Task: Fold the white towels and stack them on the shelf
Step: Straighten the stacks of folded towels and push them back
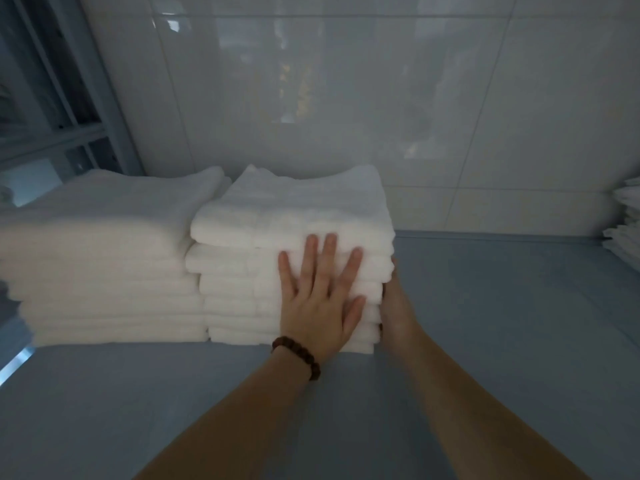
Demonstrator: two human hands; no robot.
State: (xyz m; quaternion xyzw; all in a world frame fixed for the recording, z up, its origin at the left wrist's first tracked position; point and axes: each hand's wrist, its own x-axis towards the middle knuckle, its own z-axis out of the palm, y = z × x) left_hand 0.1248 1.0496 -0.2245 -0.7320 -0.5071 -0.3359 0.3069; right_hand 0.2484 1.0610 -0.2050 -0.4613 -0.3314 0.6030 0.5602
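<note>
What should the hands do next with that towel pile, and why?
Probably nudge the towel stack square: the left hand lies flat on its front, the right hand touches its right side, and the folded edges look uneven, upper ones jutting out.

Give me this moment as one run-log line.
step: stacking | left hand: flat on towel stack front | right hand: against stack's right side
</note>
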